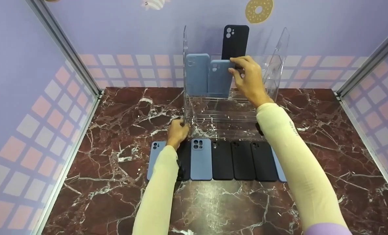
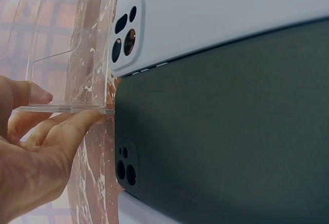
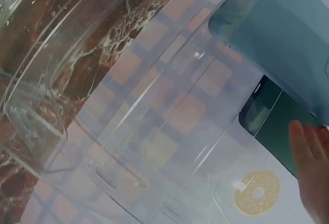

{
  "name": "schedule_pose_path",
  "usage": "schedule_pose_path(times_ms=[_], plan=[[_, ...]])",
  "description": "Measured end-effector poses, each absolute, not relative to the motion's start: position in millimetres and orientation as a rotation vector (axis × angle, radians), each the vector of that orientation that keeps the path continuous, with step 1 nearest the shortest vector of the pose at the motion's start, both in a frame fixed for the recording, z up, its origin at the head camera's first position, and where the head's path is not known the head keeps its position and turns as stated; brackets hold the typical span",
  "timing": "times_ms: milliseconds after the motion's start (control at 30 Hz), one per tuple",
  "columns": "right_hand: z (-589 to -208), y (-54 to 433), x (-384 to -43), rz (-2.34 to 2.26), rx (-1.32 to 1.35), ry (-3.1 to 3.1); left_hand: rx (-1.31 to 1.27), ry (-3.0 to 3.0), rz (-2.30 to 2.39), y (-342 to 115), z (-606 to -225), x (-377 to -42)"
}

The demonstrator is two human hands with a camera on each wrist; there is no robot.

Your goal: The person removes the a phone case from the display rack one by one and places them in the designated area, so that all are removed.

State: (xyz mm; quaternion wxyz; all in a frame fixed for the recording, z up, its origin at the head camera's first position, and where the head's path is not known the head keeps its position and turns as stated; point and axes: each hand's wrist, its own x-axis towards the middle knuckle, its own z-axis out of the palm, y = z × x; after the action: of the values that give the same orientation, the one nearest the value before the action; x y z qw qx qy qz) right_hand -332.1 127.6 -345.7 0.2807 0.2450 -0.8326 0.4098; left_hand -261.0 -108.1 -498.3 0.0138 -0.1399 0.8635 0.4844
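My right hand (image 1: 249,78) pinches the upper right corner of a blue phone case (image 1: 220,78), which stands in a tier of a clear acrylic display stand (image 1: 220,114). Left of it another blue phone case (image 1: 196,73) leans upright in the same tier. A black phone case (image 1: 235,40) stands higher, behind the held one. Low at the stand's left side, my left hand (image 1: 177,132) grips the edge of its clear side panel (image 2: 67,108), thumb on one face and fingers on the other, as the left wrist view shows.
In front of the stand lies a row of phone cases, among them a blue one (image 1: 201,160) and a black one (image 1: 222,160). The sleeved forearms cover parts of the row. Patterned walls enclose the dark marbled table (image 1: 115,130) at the back and sides.
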Motion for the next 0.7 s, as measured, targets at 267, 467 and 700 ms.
schedule_pose_path(times_ms=[267,467,700], plan=[[-345.0,126.5,-328.8,1.16,0.563,-2.148,-0.414,2.694,1.496,-108.0,-498.8,-261.0],[-343.7,132.9,-326.3,1.168,0.563,-2.06,-0.402,2.685,1.504,-108.3,-498.6,-261.3],[-325.8,145.0,-316.3,1.253,0.542,-1.934,-0.426,2.665,1.52,-111.0,-496.9,-261.9]])
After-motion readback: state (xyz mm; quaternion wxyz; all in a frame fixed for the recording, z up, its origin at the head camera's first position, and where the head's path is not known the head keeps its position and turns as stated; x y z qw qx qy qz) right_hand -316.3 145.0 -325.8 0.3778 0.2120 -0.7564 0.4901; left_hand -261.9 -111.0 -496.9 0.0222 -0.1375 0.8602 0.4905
